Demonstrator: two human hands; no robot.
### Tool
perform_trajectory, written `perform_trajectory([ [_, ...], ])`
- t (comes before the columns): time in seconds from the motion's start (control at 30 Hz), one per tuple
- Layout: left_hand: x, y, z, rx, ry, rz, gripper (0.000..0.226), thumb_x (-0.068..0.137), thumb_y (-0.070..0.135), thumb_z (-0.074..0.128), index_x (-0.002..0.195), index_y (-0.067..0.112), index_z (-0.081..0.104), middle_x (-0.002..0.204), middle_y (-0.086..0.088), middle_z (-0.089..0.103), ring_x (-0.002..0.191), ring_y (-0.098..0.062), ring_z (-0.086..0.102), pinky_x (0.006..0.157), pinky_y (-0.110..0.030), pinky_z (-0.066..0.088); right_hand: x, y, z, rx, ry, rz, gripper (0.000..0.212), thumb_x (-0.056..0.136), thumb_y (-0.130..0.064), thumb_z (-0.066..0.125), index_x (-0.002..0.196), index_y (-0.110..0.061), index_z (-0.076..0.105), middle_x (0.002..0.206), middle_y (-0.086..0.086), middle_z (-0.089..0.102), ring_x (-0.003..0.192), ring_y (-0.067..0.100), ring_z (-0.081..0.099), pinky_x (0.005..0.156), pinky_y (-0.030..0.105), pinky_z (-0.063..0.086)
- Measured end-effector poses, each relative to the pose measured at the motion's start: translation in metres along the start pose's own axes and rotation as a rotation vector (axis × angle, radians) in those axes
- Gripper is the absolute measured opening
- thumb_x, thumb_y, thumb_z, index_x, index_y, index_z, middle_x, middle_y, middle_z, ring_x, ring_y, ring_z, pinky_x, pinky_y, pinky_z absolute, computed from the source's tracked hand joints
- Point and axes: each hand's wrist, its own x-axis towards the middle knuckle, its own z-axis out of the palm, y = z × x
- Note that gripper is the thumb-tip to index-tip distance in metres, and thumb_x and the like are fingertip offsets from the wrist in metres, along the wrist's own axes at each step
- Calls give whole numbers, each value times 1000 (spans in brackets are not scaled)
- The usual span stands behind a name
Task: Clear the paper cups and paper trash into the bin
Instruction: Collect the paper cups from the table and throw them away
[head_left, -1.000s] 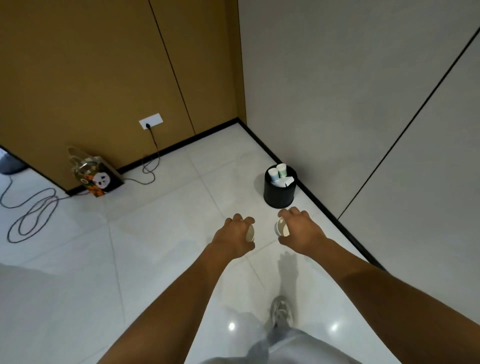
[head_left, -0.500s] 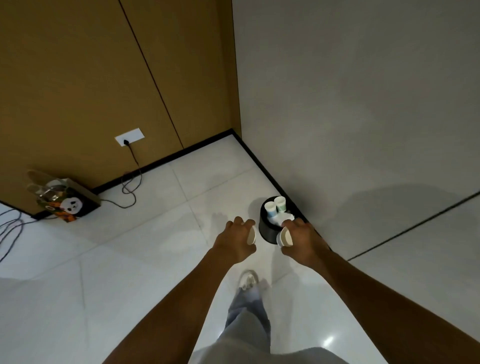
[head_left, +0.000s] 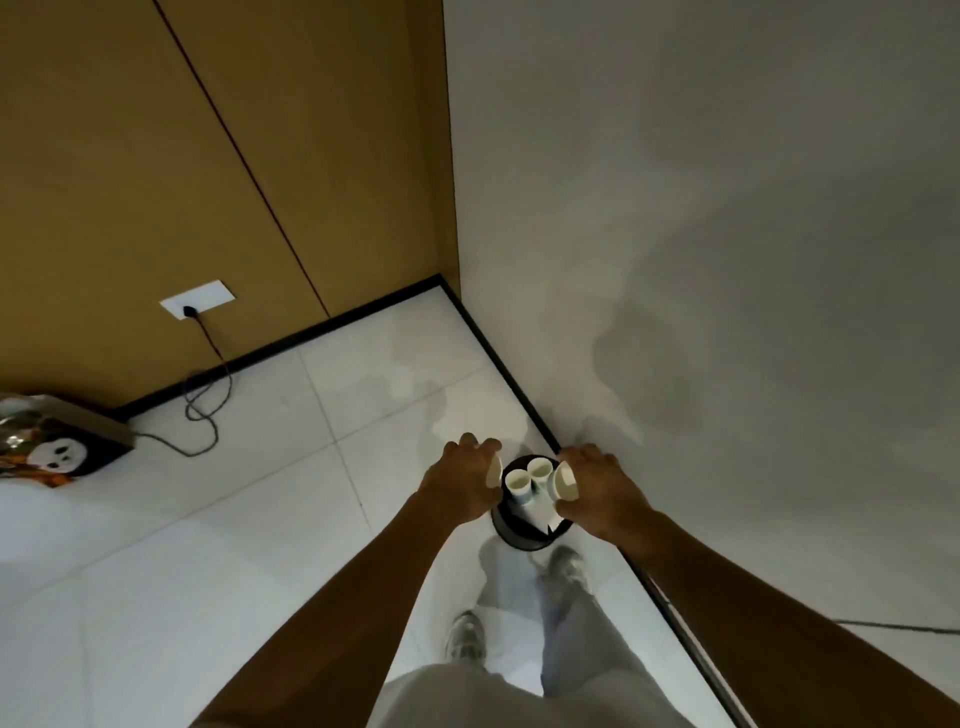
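A small black bin (head_left: 511, 535) stands on the floor against the grey wall's skirting. Two paper cups (head_left: 518, 482) stand upright inside it beside a piece of white paper (head_left: 543, 517). My left hand (head_left: 460, 486) grips a white paper cup (head_left: 494, 472) at the bin's left rim. My right hand (head_left: 597, 488) grips another paper cup (head_left: 564, 482) lying sideways over the bin's right side. Both hands hover just above the bin.
White tiled floor (head_left: 234, 545) spreads to the left. A decorated bag (head_left: 52, 447) sits by the brown wall, with a black cable (head_left: 208, 415) running from a wall socket (head_left: 197, 301). My feet (head_left: 465, 636) stand just before the bin.
I have stepped closer to the bin. Both hands, each holding its cup, moved from in front of the bin to directly over its rim.
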Motion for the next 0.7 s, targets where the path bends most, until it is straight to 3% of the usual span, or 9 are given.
perform_trajectory([
  [0.33, 103, 30, 18, -394, 118, -279, 77, 85, 30, 66, 146, 14, 20, 142, -8, 33, 129, -27, 35, 102, -40, 42, 125, 54, -45, -107, -157, -118, 62, 81, -28, 71, 135, -20, 42, 131, 6, 43, 117, 27, 43, 92, 36, 46],
  [0.53, 152, 11, 52, -496, 111, -442, 76, 84, 31, 68, 142, 8, 26, 141, -9, 36, 127, -26, 37, 102, -37, 41, 192, 75, -15, -92, -264, -116, 66, 83, -25, 69, 140, -17, 36, 137, 9, 38, 122, 30, 41, 94, 39, 45],
  [0.7, 212, -11, 83, -451, 86, -426, 70, 84, 28, 69, 139, 5, 32, 138, -12, 38, 123, -27, 40, 98, -33, 41, 250, 99, 26, -37, -259, -41, 65, 81, -27, 74, 135, -15, 42, 135, 11, 42, 121, 30, 44, 91, 36, 47],
])
